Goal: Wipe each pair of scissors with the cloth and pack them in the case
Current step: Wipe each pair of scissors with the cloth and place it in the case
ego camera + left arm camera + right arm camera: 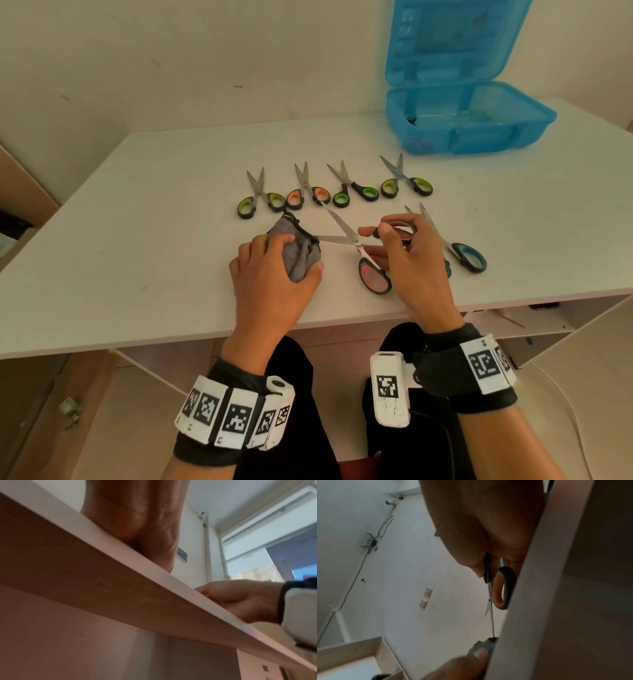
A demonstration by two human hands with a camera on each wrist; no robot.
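My left hand (pixel 274 267) grips a bunched grey cloth (pixel 298 250) on the white table (pixel 137 222), and the cloth wraps the tip of one blade. My right hand (pixel 404 253) holds the spread pink-handled scissors (pixel 342 240) by one handle loop; the other loop (pixel 375 279) lies on the table. In the right wrist view the same scissors (pixel 500 588) show edge-on below my palm, with the cloth (pixel 486 646) at the blade tip. The left wrist view shows only my left palm (pixel 137 520) and right hand (pixel 243 600) over the table edge. The blue case (pixel 469 116) stands open at the back right.
Several scissors lie in a row behind my hands: green-handled (pixel 262 200), orange-handled (pixel 308 192), green-handled (pixel 354 192) and green-handled (pixel 406 181). A blue-handled pair (pixel 455 245) lies right of my right hand. The table's front edge runs under my wrists.
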